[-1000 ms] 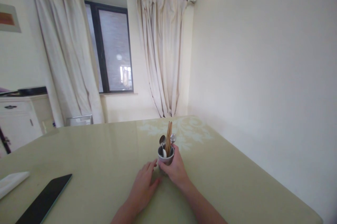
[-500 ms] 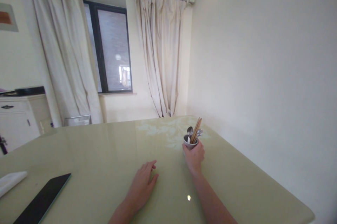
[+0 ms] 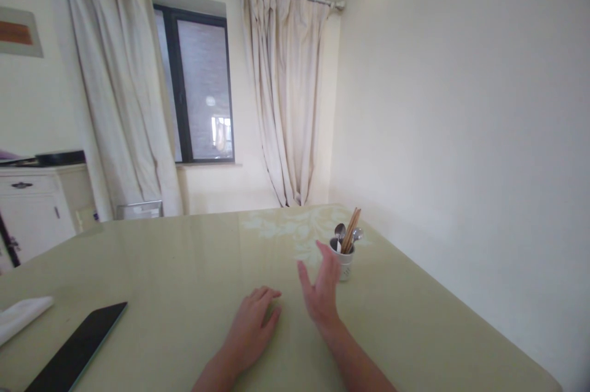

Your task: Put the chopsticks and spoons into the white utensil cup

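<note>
A light grey utensil cup (image 3: 345, 267) stands upright toward the right side of the table. Wooden chopsticks (image 3: 351, 230) and metal spoons (image 3: 340, 230) stick up out of it. Just left of the cup is my right hand (image 3: 321, 289), thumb and fingers spread, holding nothing; it overlaps the cup's left edge in view, and I cannot tell whether they touch. My left hand (image 3: 252, 324) rests low over the tabletop, fingers stretched out and thumb apart, with nothing in it.
The pale green glossy table (image 3: 184, 269) meets the wall on the right. A dark flat panel (image 3: 78, 346) and a white cloth-like item (image 3: 23, 316) lie at the left. Behind are a white cabinet (image 3: 34, 214), curtains (image 3: 295, 97) and a window (image 3: 205, 88).
My right hand has let go of the cup and moved left of it, its fingers opening. The cup stays standing on the table. My left hand is nearly unmoved.
</note>
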